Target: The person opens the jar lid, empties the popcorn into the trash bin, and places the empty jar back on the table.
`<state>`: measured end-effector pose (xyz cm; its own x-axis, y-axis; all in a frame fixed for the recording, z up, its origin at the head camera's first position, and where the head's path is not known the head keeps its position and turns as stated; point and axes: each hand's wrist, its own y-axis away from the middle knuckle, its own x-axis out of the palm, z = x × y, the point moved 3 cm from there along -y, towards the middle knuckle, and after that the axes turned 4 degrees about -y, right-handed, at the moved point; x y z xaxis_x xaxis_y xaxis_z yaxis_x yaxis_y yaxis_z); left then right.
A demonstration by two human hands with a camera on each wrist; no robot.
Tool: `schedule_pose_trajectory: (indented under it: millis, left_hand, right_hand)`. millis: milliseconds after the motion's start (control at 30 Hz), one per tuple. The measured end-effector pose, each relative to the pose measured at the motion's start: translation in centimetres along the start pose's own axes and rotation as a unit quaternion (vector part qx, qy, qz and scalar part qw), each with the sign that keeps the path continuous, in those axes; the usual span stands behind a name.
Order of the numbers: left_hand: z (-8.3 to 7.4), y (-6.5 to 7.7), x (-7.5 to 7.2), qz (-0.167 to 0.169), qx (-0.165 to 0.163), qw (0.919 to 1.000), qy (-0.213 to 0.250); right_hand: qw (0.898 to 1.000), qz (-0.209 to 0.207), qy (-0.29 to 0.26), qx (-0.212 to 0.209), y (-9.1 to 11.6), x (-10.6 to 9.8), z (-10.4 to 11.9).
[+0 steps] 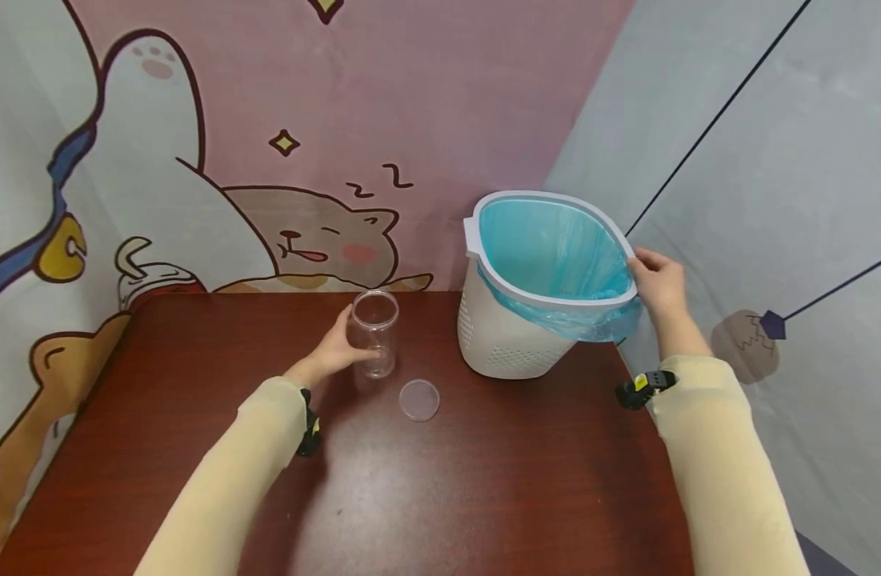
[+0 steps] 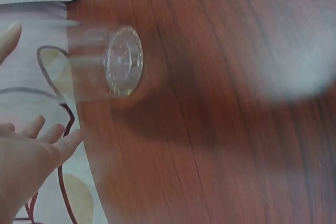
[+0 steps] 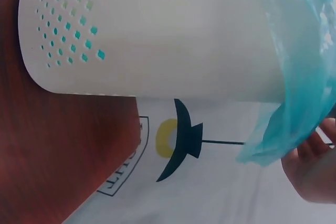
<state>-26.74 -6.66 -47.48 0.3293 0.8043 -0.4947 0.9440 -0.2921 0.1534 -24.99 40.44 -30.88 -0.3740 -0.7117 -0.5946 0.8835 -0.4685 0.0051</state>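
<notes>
A clear jar point(image 1: 374, 340) without a lid stands upright on the table's far part. My left hand point(image 1: 337, 346) is beside it, thumb and fingers spread around its sides. In the left wrist view a gap shows between the fingers of the left hand point(image 2: 39, 148) and the jar point(image 2: 118, 64). At the right, my right hand point(image 1: 658, 282) grips the rim of a white trash can point(image 1: 512, 348) lined with a blue bag point(image 1: 548, 240). The right wrist view shows the curled fingers of the right hand point(image 3: 312, 163) at the hanging bag edge point(image 3: 294, 129).
A round clear lid point(image 1: 419, 400) lies flat on the brown table point(image 1: 426, 496), between the jar and the trash can and nearer the front. A cartoon-printed wall cloth point(image 1: 447, 104) hangs right behind the table, and a grey one point(image 1: 807, 200) along its right side.
</notes>
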Motion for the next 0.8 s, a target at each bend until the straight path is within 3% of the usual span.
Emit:
schedule_pose_trajectory:
  millis: [167, 333, 500, 633, 800]
  left_hand:
    - [0.1, 1.0, -1.9, 0.017, -0.029, 0.999, -0.031]
    - [-0.7, 2.0, -4.5, 0.003, -0.036, 0.9989, -0.029]
    - [-2.5, 3.3, -6.6, -0.012, -0.01, 0.9956, -0.092]
    - [-4.0, 4.4, -7.6, -0.032, 0.031, 0.9829, -0.179]
    - [-5.5, 5.7, -8.0, -0.043, 0.066, 0.9611, -0.265]
  right_hand:
    - [0.998, -0.05, 0.016, -0.026, -0.3, -0.7, 0.3]
    - [0.996, -0.069, 0.004, -0.047, 0.2, -1.6, 1.2]
    - [0.985, -0.061, 0.017, -0.16, 2.1, -1.4, 3.6]
    - [0.966, -0.026, 0.05, -0.253, 4.1, -0.4, 5.7]
    - [0.941, 0.024, 0.103, -0.321, 7.2, 1.5, 7.7]
